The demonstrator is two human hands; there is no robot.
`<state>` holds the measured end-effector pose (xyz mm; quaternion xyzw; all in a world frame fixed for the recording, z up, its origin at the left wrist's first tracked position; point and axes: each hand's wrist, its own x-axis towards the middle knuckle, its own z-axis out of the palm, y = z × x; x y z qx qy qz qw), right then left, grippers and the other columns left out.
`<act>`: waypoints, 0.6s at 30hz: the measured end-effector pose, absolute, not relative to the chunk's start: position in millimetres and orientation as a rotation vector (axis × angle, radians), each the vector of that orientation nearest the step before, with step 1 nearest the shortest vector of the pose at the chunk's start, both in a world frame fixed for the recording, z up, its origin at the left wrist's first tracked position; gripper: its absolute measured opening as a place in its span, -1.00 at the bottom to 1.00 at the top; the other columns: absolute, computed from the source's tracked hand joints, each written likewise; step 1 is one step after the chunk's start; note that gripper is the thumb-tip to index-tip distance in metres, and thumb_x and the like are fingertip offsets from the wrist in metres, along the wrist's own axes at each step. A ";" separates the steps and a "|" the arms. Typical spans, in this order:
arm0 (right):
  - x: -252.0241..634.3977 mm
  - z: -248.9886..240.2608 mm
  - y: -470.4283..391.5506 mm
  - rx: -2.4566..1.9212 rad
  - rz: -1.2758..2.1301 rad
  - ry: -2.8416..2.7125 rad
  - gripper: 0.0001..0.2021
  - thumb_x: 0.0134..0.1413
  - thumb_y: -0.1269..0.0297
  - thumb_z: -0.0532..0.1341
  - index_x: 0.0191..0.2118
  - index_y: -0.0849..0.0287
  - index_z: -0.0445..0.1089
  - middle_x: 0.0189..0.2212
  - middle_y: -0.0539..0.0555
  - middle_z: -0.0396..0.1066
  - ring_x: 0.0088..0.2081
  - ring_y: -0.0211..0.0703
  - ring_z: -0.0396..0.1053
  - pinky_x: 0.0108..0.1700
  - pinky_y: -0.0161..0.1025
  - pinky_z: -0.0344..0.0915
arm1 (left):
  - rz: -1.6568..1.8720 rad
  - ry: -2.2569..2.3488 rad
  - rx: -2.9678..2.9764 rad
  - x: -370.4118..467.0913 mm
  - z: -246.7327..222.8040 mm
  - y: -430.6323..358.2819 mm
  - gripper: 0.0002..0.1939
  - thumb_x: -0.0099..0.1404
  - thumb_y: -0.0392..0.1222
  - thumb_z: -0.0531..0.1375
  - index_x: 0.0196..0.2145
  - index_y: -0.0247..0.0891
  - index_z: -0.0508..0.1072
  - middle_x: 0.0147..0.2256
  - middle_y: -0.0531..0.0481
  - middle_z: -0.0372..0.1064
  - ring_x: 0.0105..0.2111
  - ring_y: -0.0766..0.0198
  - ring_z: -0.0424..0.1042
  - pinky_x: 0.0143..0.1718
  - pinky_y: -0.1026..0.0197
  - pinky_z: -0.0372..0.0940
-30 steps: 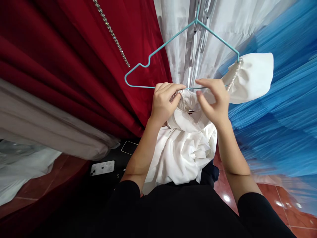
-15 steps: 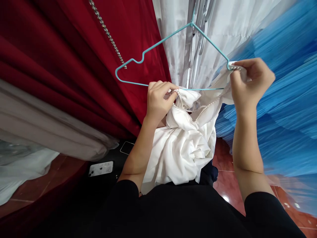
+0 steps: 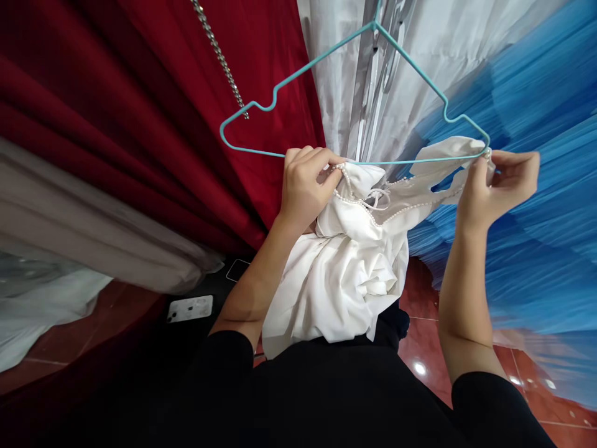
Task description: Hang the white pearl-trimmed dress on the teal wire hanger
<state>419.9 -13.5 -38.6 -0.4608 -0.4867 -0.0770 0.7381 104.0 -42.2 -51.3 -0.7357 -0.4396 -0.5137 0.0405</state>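
A white dress (image 3: 345,280) with pearl-trimmed edges lies bunched against my front, its upper part lifted. My left hand (image 3: 310,183) is closed, pinching the dress's pearl-edged left side just by the bottom bar of a light-blue hanger (image 3: 326,51). At the hanger's right end, my right hand (image 3: 499,190) pinches the other pearl-edged strap, which reaches the hanger's rounded corner. The strap is drawn out to the right, leaving a gap in the fabric. The hanger's left shoulder is bare, and its hook is cut off by the top of the view.
Red fabric (image 3: 261,56) hangs at the left with a beaded chain (image 3: 217,50) before it. Blue tulle (image 3: 536,249) fills the right, and white fabric (image 3: 457,43) hangs behind. A phone (image 3: 190,308) lies on a black surface at lower left, another phone (image 3: 237,270) beside it.
My right hand has moved right and slightly down with the strap, from the hanger's right notch to its end corner. My left hand keeps its pinch, and the hanger sits a little differently.
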 end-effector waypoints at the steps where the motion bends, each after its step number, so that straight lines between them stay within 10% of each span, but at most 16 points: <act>1: 417.1 -45.0 -19.0 -0.984 -0.190 -1.054 -0.79 -0.02 0.55 0.26 -0.37 0.07 0.31 -0.42 -0.03 0.36 -0.39 -0.24 0.36 -0.36 -0.24 0.23 | -1.581 -1.346 -2.254 105.5 -52.0 -41.7 -0.92 0.44 -0.31 0.25 -0.22 -0.18 0.53 -0.35 0.07 0.44 -0.27 0.15 0.43 0.14 -0.05 0.28; 7: 393.7 -59.4 -45.2 -0.999 -0.125 -1.274 -0.90 0.07 0.35 0.29 -0.31 0.02 0.37 -0.42 -0.08 0.33 -0.44 -0.23 0.32 -0.33 -0.15 0.37 | -1.668 -1.286 -2.231 117.5 -52.9 -43.7 -0.88 0.43 -0.36 0.26 -0.24 -0.17 0.55 -0.36 0.10 0.46 -0.33 0.21 0.38 0.02 0.04 0.28; 13: 348.8 -35.8 -46.1 -0.587 -0.447 -1.660 -0.86 0.30 0.27 0.27 -0.07 -0.04 0.54 -0.07 0.06 0.56 0.05 0.02 0.53 0.10 0.11 0.49 | -1.639 -1.316 -2.229 119.7 -52.5 -46.1 -0.89 0.46 -0.33 0.26 -0.23 -0.16 0.55 -0.33 0.11 0.50 -0.33 0.21 0.40 0.01 0.04 0.26; 18: 321.3 -47.0 -28.2 -0.754 -0.196 -1.871 -0.83 0.47 0.24 0.15 0.00 -0.02 0.50 -0.15 0.01 0.65 -0.12 -0.09 0.60 0.00 0.03 0.48 | -1.615 -1.310 -2.229 114.5 -55.2 -45.0 -0.87 0.45 -0.35 0.27 -0.21 -0.15 0.58 -0.30 0.11 0.56 -0.28 0.17 0.46 0.03 0.03 0.24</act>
